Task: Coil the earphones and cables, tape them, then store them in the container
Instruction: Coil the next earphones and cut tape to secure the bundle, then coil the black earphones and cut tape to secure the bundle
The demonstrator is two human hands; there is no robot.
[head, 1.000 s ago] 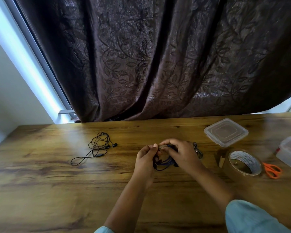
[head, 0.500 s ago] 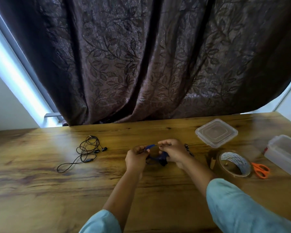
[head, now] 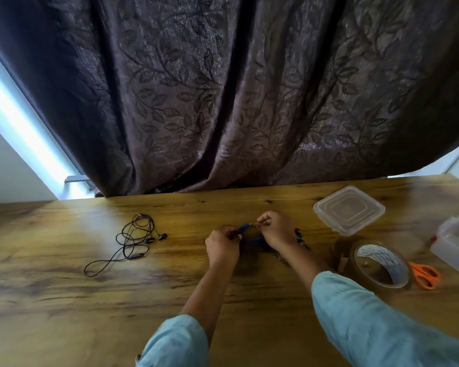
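While a second ago the blue cable sat bunched under both hands, a short length is now stretched between them at centre frame, left hand and right hand each pinched shut on it. Black earphones lie unmoved at left; lid, tape roll, scissors and container sit at right.

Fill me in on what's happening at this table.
A person is working a blue cable between both hands: the left hand and right hand each pinch it just above the wooden table. Black earphones lie loose to the left, untouched. A tape roll, orange scissors, a clear lid and a container wait on the right.
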